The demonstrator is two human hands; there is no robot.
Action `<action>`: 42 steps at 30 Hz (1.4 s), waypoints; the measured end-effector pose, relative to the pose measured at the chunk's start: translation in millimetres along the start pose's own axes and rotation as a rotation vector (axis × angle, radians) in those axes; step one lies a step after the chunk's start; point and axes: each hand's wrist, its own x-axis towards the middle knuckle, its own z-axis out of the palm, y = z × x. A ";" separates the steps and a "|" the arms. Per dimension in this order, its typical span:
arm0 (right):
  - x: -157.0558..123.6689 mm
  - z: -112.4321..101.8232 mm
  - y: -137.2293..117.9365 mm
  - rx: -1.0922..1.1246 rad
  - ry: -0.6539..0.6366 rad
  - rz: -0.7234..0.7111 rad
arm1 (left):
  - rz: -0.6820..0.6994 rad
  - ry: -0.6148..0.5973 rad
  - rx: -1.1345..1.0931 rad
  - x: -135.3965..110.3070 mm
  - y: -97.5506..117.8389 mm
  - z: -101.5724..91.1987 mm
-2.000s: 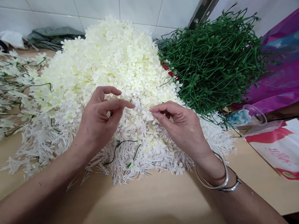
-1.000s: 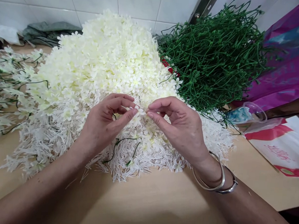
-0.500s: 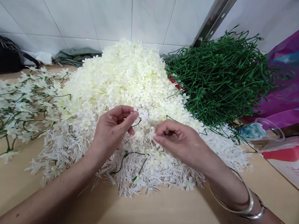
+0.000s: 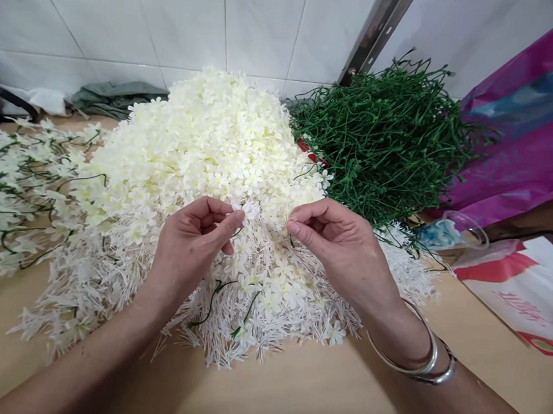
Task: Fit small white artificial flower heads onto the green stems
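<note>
A big heap of cream artificial blossoms (image 4: 205,140) lies on the wooden table (image 4: 284,388), with white plastic stamen pieces (image 4: 89,283) spread round its front. My left hand (image 4: 190,245) hovers over the heap's front, thumb and forefinger pinched on a small white flower (image 4: 247,210) fixed to a thin green stem. My right hand (image 4: 339,248), with two silver bangles (image 4: 417,365) on the wrist, is pinched at its fingertips a little to the right; what it holds is too small to make out.
A pile of bare green wire stems (image 4: 384,138) sits at the back right. Finished flowered stems (image 4: 16,178) lie at the left. A magenta bag (image 4: 525,122), a clear plastic cup (image 4: 453,227) and a red-and-white bag (image 4: 519,290) are at the right. Tiled wall behind.
My two hands came together at the fingertips, then drew slightly apart. The left now shows a flower on the stem; the right hand has lifted from the heap. The camera view shifted.
</note>
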 end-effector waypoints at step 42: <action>-13.2 25.7 12.3 0.096 0.016 0.055 | 0.156 -0.172 0.231 -23.5 -8.1 10.7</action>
